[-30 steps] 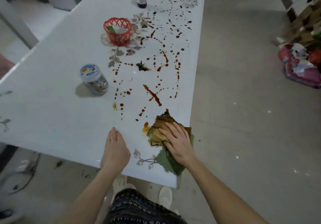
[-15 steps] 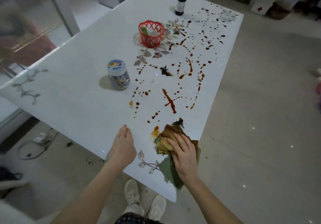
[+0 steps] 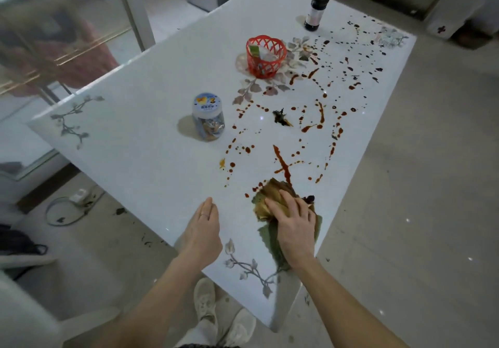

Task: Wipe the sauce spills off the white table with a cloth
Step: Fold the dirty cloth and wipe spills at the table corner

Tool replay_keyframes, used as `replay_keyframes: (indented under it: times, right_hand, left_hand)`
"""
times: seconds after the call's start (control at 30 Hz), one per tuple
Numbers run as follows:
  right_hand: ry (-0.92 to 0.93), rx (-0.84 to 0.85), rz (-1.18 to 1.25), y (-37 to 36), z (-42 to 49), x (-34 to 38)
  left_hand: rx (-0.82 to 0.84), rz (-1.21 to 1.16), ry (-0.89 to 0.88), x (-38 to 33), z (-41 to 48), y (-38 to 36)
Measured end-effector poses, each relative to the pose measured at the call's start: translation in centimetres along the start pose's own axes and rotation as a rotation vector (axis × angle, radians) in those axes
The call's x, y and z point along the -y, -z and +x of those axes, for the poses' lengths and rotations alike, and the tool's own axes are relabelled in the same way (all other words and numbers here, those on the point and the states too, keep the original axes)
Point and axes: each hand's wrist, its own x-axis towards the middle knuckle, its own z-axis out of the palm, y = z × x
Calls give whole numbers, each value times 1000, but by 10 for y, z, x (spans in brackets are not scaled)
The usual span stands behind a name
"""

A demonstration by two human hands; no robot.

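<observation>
Since our right hand, fingers flat, has pushed the cloth over the orange blob near the tabletop's front edge, most spills lie ahead, while our left hand rests open.

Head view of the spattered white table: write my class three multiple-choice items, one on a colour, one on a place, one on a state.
1. What colour is the basket?
A) blue B) yellow C) red

2. Where does the clear jar stand?
A) on the table, left of the sauce spills B) inside the basket C) on the floor

3. What is the right hand doing?
A) lifting a cup B) pressing flat on the cloth C) hanging off the table edge

Answers: C, the lattice basket is plainly red. A, the jar stands on bare tabletop with the spills to its right. B, its fingers lie spread on the bunched cloth.
</observation>
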Motion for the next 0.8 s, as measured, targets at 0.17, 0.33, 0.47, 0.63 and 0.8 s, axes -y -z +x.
replay_keyframes:
  times: [0.17, 0.33, 0.47, 0.63, 0.8]
  right_hand:
    - [194, -63, 73, -5, -36, 42]
    - [145, -55, 41, -7, -6, 27]
    - [29, -49, 11, -5, -2, 17]
    - [132, 0, 12, -9, -53, 17]
    - [111, 33, -72, -9, -11, -13]
  left_hand:
    - [-23, 11, -1, -1, -1, -1]
    - [-12, -11, 4, -1, -1, 2]
    - [-21, 0, -5, 0, -3, 2]
    - [-30, 27, 23, -2, 0, -8]
    - [-30, 38, 27, -6, 0, -7]
